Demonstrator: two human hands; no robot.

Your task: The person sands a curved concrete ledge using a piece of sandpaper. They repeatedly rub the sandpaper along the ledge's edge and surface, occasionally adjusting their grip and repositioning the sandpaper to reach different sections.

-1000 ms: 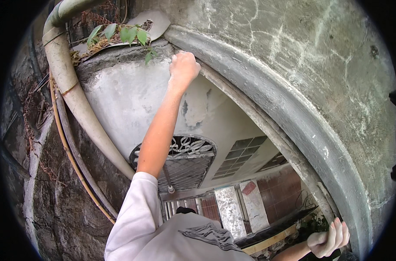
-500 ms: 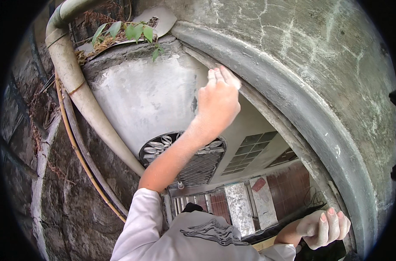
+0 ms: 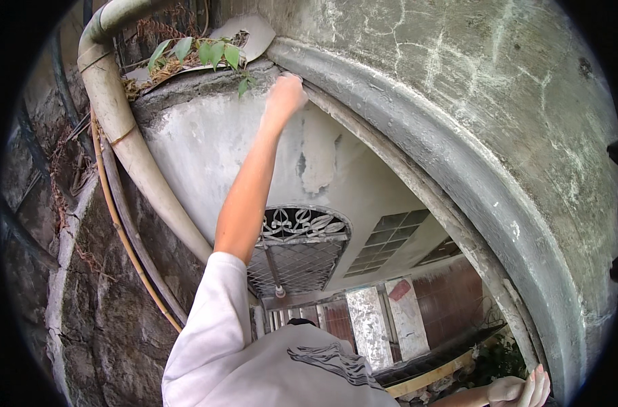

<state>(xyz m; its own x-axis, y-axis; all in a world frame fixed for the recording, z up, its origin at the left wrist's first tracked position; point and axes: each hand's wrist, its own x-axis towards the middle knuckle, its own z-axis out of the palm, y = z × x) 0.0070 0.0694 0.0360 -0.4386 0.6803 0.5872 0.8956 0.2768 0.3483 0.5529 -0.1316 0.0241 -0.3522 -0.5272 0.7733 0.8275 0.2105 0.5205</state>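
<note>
My left hand [image 3: 286,95] reaches up to the far end of the grey curved ledge [image 3: 417,112], where it meets the pale plaster wall [image 3: 214,146]. Motion blurs its bent fingers, and I cannot tell whether anything is in them. A whitish coat covers my right hand [image 3: 522,391] at the lower right, close to the ledge's near end. Its fingers point up and curl inward, partly cut off by the lower edge. What lies in that palm is hidden. Along the ledge's inner side runs a rough, lighter strip [image 3: 451,203].
A thick pale pipe [image 3: 142,166] bends down on the left, beside a thin bamboo-like pole [image 3: 115,224]. Green leaves [image 3: 217,53] hang over the wall top. Far below are a grilled arch [image 3: 298,247], a glass-block window [image 3: 388,241] and whitish planks [image 3: 372,329].
My left hand has moved up and left along the ledge to its far corner, the arm straightening. My right hand has dropped toward the lower edge, its fingers now pointing more upward.
</note>
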